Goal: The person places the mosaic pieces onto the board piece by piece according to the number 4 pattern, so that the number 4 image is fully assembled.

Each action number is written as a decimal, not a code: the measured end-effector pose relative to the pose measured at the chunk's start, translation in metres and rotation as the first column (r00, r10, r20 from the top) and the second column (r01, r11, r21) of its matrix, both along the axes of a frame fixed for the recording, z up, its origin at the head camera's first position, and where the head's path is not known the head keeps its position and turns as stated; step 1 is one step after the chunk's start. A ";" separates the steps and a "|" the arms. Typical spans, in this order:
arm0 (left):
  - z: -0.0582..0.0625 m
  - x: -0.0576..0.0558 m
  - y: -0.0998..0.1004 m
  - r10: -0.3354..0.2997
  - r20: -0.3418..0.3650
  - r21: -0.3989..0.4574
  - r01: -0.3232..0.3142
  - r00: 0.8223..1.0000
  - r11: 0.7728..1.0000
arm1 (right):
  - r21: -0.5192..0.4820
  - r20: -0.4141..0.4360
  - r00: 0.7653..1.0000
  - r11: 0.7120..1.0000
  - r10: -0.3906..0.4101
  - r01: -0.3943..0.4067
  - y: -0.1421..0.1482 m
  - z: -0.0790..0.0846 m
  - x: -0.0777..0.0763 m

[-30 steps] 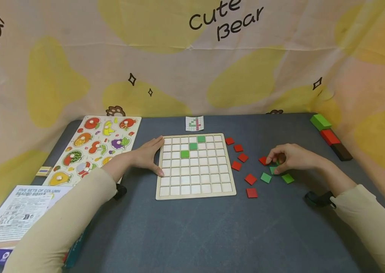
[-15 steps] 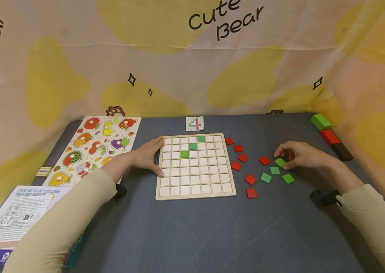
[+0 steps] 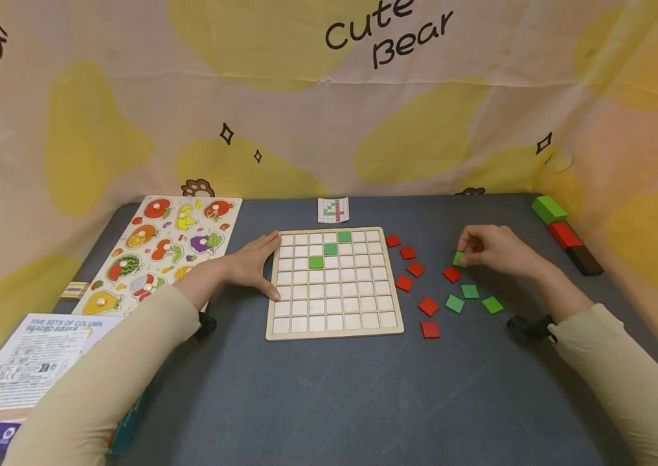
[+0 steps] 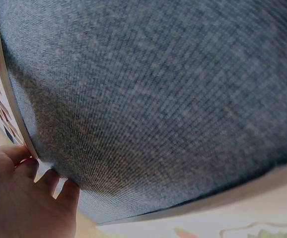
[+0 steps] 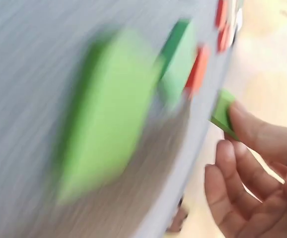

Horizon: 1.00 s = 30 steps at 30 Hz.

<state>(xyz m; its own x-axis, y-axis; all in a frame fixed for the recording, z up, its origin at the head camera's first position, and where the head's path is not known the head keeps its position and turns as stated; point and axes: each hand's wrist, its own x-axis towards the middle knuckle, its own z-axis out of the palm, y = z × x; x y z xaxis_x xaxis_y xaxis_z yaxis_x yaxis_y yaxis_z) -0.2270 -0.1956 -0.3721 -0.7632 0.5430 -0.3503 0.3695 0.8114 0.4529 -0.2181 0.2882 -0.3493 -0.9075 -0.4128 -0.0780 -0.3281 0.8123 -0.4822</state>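
My left hand (image 3: 249, 267) lies spread along the left edge of a wooden grid board (image 3: 335, 334), its fingertips at the upper corner and thumb lower down; the left wrist view shows fingers (image 4: 68, 191) at the board's rim. Three green tiles sit in a diagonal on the board, one being the green tile (image 3: 316, 262). Right of the board, my right hand (image 3: 498, 249) pinches a green square tile (image 3: 458, 259) between thumb and fingers, held above the table. Just below it lies a red tile (image 3: 452, 275). Several other tiles lie nearby, including a green tile (image 3: 493, 305).
Behind the board lies a small pattern card (image 3: 333, 210). A fruit puzzle board (image 3: 157, 251) and a printed box (image 3: 32, 372) stand at the left. Coloured blocks (image 3: 565, 235) line the table's right edge. A patterned cloth (image 3: 306, 103) hangs behind.
My right hand has moved over the green tiles, taken hold of one and carried it up and to the left. My left hand has stayed at the board's edge.
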 end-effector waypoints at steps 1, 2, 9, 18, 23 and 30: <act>0.000 0.000 0.000 0.003 0.001 -0.003 -0.003 1.000 1.000 | -0.018 -0.024 1.000 1.000 -0.004 0.003 -0.009 0.000 -0.003; 0.000 -0.001 0.000 0.003 0.001 -0.003 -0.003 1.000 1.000 | -0.038 -0.043 0.999 0.999 -0.004 0.002 -0.020 0.000 -0.006; -0.001 -0.002 -0.002 0.014 0.009 -0.016 -0.013 1.000 1.000 | -0.161 -0.067 0.997 0.986 0.040 -0.051 -0.110 0.000 -0.021; 0.000 -0.002 0.000 0.009 0.003 -0.020 -0.009 1.000 1.000 | -0.192 0.008 0.970 0.952 0.243 -0.237 -0.213 -0.008 -0.019; 0.001 -0.003 0.001 0.014 0.007 -0.042 -0.014 1.000 0.999 | -0.172 0.001 0.964 0.950 0.266 -0.262 -0.248 -0.011 -0.016; 0.000 -0.003 0.000 0.019 0.013 -0.042 -0.018 1.000 0.999 | -0.126 -0.034 0.964 0.956 0.264 -0.266 -0.269 -0.018 -0.014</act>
